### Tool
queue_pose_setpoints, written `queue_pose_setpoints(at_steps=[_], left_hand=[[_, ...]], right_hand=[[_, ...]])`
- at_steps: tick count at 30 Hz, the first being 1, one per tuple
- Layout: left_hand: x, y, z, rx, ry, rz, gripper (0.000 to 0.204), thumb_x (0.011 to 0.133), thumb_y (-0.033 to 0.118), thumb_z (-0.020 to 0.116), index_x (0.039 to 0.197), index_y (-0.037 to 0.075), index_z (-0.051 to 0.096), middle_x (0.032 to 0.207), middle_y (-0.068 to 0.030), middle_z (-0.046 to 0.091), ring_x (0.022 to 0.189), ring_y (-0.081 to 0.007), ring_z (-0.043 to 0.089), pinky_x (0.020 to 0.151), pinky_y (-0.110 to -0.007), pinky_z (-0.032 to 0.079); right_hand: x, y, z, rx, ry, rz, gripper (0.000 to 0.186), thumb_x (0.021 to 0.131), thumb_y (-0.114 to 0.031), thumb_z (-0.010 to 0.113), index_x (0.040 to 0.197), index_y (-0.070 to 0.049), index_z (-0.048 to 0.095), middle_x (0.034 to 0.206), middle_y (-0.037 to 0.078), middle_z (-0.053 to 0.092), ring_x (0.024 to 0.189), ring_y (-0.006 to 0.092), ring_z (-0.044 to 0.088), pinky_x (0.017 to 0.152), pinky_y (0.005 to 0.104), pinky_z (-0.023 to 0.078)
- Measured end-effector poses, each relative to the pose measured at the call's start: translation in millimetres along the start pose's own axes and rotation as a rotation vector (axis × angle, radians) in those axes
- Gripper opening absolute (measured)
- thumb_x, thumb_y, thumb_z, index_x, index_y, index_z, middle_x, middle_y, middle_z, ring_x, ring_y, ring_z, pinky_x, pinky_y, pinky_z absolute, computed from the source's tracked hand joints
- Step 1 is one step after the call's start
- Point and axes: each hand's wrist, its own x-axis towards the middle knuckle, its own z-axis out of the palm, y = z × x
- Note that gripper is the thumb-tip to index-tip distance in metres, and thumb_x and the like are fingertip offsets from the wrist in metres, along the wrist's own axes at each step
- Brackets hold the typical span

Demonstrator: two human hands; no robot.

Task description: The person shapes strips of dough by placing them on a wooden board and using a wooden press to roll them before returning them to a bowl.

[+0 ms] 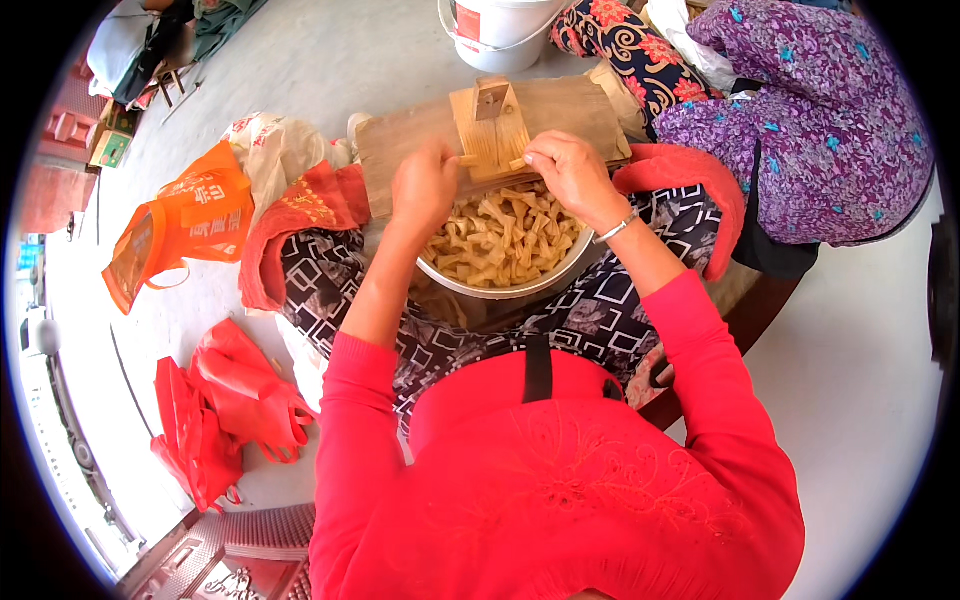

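Red top (pixel 600 480) of the wearer fills the space nearest my camera, its sleeves (pixel 360 385) reaching toward the hands. I see the right hand (pixel 568 172) pinching a small yellowish piece (pixel 518 163) between thumb and fingers. The left hand (pixel 426 185) is blurred but looks closed, with a short yellowish strip (pixel 468 160) poking out at its fingertips. Between the hands and just beyond the grip, I have a wooden block (pixel 490 128) on a wide board (pixel 400 150). Just below the grip, a round basin (pixel 500 293) holds heaped yellowish pieces (pixel 510 240). An orange bag (pixel 200 215) lies well left of the left hand.
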Motion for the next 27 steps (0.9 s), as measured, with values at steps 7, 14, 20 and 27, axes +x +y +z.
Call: queue_pose_setpoints(at_steps=[7, 14, 20, 27], left_hand=[[-63.2, 41.9, 13.0, -1.077, -0.37, -0.492, 0.018, 0.097, 0.017, 0.047, 0.093, 0.005, 0.06, 0.07, 0.0001, 0.057, 0.051, -0.0063, 0.043, 0.046, -0.021, 0.035], [-99.3, 33.2, -36.3, -0.357, -0.471, -0.006, 0.028, 0.096, 0.018, 0.051, 0.08, -0.003, 0.057, 0.064, -0.0031, 0.052, 0.058, -0.0092, 0.044, 0.052, -0.026, 0.037], [-103.7, 131.1, -113.2, -0.519, -0.293, 0.223, 0.017, 0.092, 0.012, 0.056, 0.09, -0.003, 0.064, 0.069, -0.0058, 0.058, 0.059, -0.0116, 0.052, 0.056, -0.026, 0.041], [-118.3, 133.2, -72.1, -0.984, -0.433, -0.085, 0.025, 0.097, 0.016, 0.045, 0.107, -0.002, 0.058, 0.078, -0.0058, 0.058, 0.068, -0.015, 0.052, 0.065, -0.028, 0.045]], right_hand=[[-30.7, -59.5, 25.1, -0.026, 0.135, -0.15, 0.017, 0.088, -0.024, 0.061, 0.085, -0.007, 0.061, 0.075, 0.01, 0.063, 0.075, 0.0297, 0.061, 0.064, 0.0402, 0.047], [-57.9, -58.1, -13.3, -0.017, -0.084, 0.133, 0.027, 0.086, -0.019, 0.066, 0.068, -0.002, 0.055, 0.058, 0.016, 0.051, 0.052, 0.0324, 0.053, 0.047, 0.0373, 0.04], [-83.0, -142.2, -72.3, 0.825, -0.579, 0.087, 0.009, 0.086, -0.006, 0.061, 0.09, -0.002, 0.068, 0.069, 0.011, 0.065, 0.06, 0.0232, 0.064, 0.055, 0.0298, 0.049], [-74.7, -145.5, -61.4, 0.812, -0.036, 0.193, 0.02, 0.088, -0.006, 0.063, 0.107, 0.0, 0.067, 0.081, 0.009, 0.07, 0.072, 0.0133, 0.067, 0.065, 0.0239, 0.051]])
